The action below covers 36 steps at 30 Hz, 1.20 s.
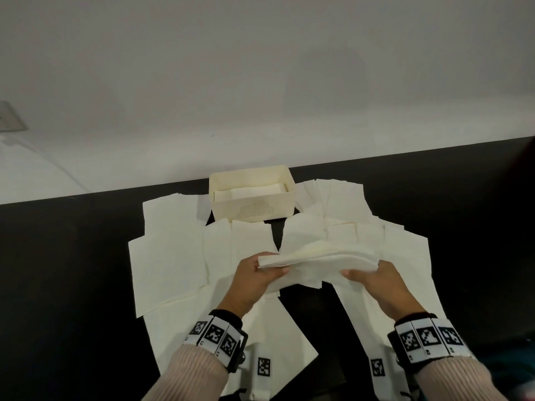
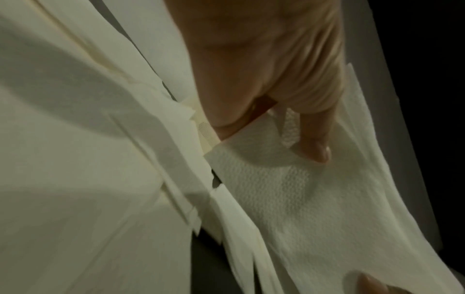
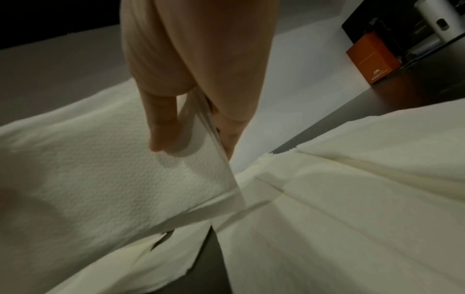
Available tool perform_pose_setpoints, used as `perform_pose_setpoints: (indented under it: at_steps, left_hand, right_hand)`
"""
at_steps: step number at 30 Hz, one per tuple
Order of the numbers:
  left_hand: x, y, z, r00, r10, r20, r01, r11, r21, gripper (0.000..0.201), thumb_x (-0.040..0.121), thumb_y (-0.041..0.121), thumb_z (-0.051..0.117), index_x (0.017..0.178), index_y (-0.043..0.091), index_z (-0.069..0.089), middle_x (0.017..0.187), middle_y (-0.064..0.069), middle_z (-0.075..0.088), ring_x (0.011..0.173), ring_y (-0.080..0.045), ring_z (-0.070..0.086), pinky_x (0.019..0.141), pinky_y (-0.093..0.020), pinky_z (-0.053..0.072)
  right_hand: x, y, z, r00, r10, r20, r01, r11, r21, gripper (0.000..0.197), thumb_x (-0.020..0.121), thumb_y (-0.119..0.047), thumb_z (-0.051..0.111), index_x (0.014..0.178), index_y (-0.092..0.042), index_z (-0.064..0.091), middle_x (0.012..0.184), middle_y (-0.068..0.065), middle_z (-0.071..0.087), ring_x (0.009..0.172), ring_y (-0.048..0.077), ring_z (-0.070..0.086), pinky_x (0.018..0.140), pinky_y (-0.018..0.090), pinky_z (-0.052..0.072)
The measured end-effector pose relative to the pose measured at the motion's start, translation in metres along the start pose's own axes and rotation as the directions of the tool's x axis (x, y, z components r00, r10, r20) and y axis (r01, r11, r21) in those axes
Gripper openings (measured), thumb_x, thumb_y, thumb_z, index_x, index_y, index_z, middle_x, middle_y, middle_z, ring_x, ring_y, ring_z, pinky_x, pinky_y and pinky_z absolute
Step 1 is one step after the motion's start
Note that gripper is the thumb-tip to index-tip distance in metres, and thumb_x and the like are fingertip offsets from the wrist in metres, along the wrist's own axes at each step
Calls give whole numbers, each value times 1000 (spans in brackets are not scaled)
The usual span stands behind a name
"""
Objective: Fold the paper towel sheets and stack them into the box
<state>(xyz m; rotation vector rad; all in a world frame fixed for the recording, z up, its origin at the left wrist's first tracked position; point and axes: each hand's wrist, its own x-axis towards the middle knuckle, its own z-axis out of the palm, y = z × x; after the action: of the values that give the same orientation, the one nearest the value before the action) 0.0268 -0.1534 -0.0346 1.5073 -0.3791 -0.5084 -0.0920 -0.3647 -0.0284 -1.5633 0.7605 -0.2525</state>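
Observation:
A folded white paper towel sheet (image 1: 318,260) is held just above the table between both hands. My left hand (image 1: 257,273) pinches its left end, thumb on top (image 2: 314,143), the sheet (image 2: 289,189) running away below it. My right hand (image 1: 367,274) pinches the right end, thumb over the sheet (image 3: 105,179) and fingers under its edge. Behind, a cream box (image 1: 252,198) stands at the table's far edge with folded towels (image 1: 252,193) lying inside. Several flat unfolded sheets (image 1: 170,250) lie spread around and beneath the hands.
The black table (image 1: 58,270) ends at a white wall just behind the box. More sheets (image 1: 335,198) lie to the right of the box. In the right wrist view an orange box (image 3: 372,57) and a white cylinder (image 3: 437,18) stand far off.

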Motion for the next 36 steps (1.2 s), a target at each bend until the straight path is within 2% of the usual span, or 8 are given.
perform_pose_setpoints:
  at_steps: [3, 8, 14, 17, 22, 28, 33, 36]
  left_hand:
    - [0, 3, -12, 1000, 16, 8, -16, 999, -33, 23, 72, -3, 74, 83, 16, 69, 79, 7, 71, 78, -4, 66, 72, -16, 51]
    - [-4, -15, -13, 994, -106, -22, 106, 994, 0, 35, 69, 0, 79, 94, 19, 65, 94, -1, 69, 88, -15, 65, 76, -24, 55]
    - [-6, -17, -5, 998, -63, 7, 63, 997, 39, 20, 72, -2, 76, 79, 15, 68, 79, 2, 67, 76, -9, 62, 64, -12, 50]
    - [-4, -11, -13, 999, -41, -18, 41, 999, -21, 22, 71, -4, 75, 76, 16, 69, 75, 7, 70, 76, -7, 64, 67, -13, 50]
    - [-5, -12, -19, 996, -85, 18, 84, 996, 3, 27, 70, -1, 77, 86, 18, 71, 84, 4, 71, 82, -10, 65, 71, -21, 53]
    - [-2, -1, -16, 1000, 4, 27, -4, 1000, -5, 20, 71, -7, 74, 76, 13, 71, 74, 7, 71, 76, -6, 65, 70, -13, 50]
    - [-6, -10, -18, 996, -84, 7, 83, 996, 24, 34, 70, 1, 78, 93, 22, 66, 91, 4, 68, 86, -12, 64, 74, -22, 54]
    - [-8, -17, -16, 997, -78, -17, 79, 993, 92, 25, 71, -2, 76, 82, 17, 65, 81, 2, 66, 79, -12, 61, 67, -14, 51]
  right_hand:
    - [-3, -4, -2, 998, -25, 56, 24, 999, 23, 27, 70, 3, 77, 89, -15, 70, 91, 3, 73, 87, 19, 67, 78, 29, 52]
    - [-2, 18, 3, 994, 61, 85, -56, 997, -58, 46, 66, 4, 79, 106, -12, 66, 97, 6, 72, 89, 22, 67, 70, 31, 54]
    - [-2, 14, 19, 995, 43, 91, -39, 998, -44, 41, 64, 5, 80, 97, -16, 67, 94, 6, 72, 92, 22, 67, 87, 37, 52]
    - [-1, 10, 12, 996, 25, 88, -25, 1000, -1, 42, 63, 7, 80, 98, -13, 68, 94, 7, 73, 91, 22, 68, 83, 35, 52]
    - [0, 16, 9, 988, 56, 146, -34, 988, -149, 40, 63, 6, 78, 97, -12, 71, 95, 13, 72, 83, 23, 66, 67, 34, 51]
    - [-1, 0, 7, 993, -15, 118, 26, 996, -86, 24, 67, -1, 79, 89, -10, 73, 90, 11, 74, 88, 25, 68, 80, 34, 51]
    - [-4, 13, 8, 987, 58, 150, -30, 983, -179, 41, 64, 3, 80, 98, -14, 67, 93, 6, 71, 88, 21, 66, 72, 33, 53]
    - [-4, 21, 6, 987, 89, 135, -58, 974, -218, 38, 67, 2, 79, 101, -9, 67, 94, 11, 71, 87, 25, 66, 64, 30, 53]
